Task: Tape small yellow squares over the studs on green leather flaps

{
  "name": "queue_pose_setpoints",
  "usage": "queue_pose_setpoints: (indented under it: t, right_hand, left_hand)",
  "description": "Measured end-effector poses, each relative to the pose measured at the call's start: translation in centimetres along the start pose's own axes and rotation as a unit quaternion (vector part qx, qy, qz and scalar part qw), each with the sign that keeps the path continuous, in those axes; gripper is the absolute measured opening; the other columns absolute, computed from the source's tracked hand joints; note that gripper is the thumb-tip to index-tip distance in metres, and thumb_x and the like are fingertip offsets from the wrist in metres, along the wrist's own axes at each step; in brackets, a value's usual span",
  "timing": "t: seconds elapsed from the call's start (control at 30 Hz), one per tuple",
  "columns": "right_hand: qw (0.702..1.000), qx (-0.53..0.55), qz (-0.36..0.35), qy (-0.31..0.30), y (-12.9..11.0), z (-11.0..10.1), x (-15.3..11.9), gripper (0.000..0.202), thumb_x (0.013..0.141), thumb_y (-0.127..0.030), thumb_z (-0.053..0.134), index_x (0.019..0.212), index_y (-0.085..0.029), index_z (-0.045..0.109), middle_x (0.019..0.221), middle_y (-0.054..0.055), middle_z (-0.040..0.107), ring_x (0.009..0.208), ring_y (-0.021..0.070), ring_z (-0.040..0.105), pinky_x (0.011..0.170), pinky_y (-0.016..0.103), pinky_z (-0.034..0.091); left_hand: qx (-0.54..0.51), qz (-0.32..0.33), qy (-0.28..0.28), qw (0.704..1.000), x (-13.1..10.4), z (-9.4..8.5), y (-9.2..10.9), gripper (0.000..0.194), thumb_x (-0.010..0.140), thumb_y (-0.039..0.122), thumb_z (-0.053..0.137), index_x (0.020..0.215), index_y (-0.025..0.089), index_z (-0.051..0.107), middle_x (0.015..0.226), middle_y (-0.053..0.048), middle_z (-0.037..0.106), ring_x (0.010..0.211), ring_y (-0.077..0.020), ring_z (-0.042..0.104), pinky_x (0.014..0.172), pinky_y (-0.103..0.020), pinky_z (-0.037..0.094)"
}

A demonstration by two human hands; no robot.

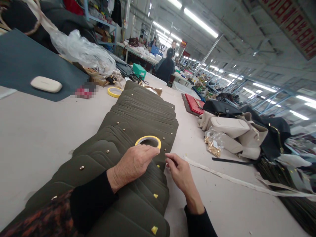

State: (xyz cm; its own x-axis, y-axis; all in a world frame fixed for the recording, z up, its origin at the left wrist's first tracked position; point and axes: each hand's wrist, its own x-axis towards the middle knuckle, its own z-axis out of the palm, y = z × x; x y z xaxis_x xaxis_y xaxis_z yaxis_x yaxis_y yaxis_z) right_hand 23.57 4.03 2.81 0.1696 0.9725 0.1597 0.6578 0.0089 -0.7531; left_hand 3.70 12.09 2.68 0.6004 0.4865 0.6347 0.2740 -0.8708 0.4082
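My left hand (135, 162) is closed on a roll of yellow tape (148, 138), held just above a long row of overlapping dark olive panels (128, 125). Small gold-coloured studs dot these panels, and bits of yellow tape (154, 229) stick to several of them along the right side. Close to the roll, by the panels' right edge, my right hand (179, 171) has its thumb and fingers drawn together in a pinch. Whatever lies between those fingertips, if anything, is too small to make out.
A second yellow tape roll (115, 92) lies behind the panels. At the right are beige and black bags (230, 126), a plastic bag of gold hardware (213, 144) and a pale strip (222, 176). Left stands a white case (46, 84) on dark sheet material. A person (166, 67) sits farther back.
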Motion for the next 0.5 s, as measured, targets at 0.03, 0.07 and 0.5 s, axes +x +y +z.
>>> queue_pose_setpoints:
  t: [0.03, 0.07, 0.5]
  right_hand:
    - [0.999, 0.021, -0.005, 0.025, -0.4, 0.0, -0.2, 0.022, 0.088, -0.026, 0.053, 0.101, -0.019, 0.069, 0.083, 0.004, 0.072, 0.069, 0.0164, 0.065, 0.063, 0.028, 0.053]
    - [0.998, 0.037, -0.019, 0.04, -0.8, 0.0, -0.4, 0.021, 0.088, -0.027, 0.054, 0.101, -0.019, 0.068, 0.083, 0.004, 0.071, 0.069, 0.0161, 0.065, 0.064, 0.027, 0.053]
    - [0.958, -0.109, -0.259, 0.056, -3.2, 1.1, -0.2, 0.02, 0.089, -0.009, 0.047, 0.093, -0.02, 0.063, 0.09, 0.007, 0.068, 0.085, 0.0168, 0.063, 0.079, 0.031, 0.052]
  left_hand:
    - [0.0, 0.001, -0.007, 1.0, 0.0, 0.0, 0.0, 0.027, 0.093, 0.013, 0.042, 0.113, 0.019, 0.058, 0.099, -0.004, 0.069, 0.092, -0.0153, 0.065, 0.087, -0.03, 0.052]
    - [0.001, 0.0, -0.015, 1.0, 0.0, 0.0, 0.1, 0.03, 0.094, 0.014, 0.041, 0.12, 0.02, 0.055, 0.101, -0.004, 0.069, 0.093, -0.0152, 0.065, 0.087, -0.03, 0.052]
    - [0.039, 0.012, -0.041, 0.998, -0.5, 0.3, 0.7, 0.037, 0.097, 0.022, 0.043, 0.133, 0.019, 0.04, 0.103, -0.006, 0.069, 0.083, -0.0173, 0.067, 0.076, -0.03, 0.055]
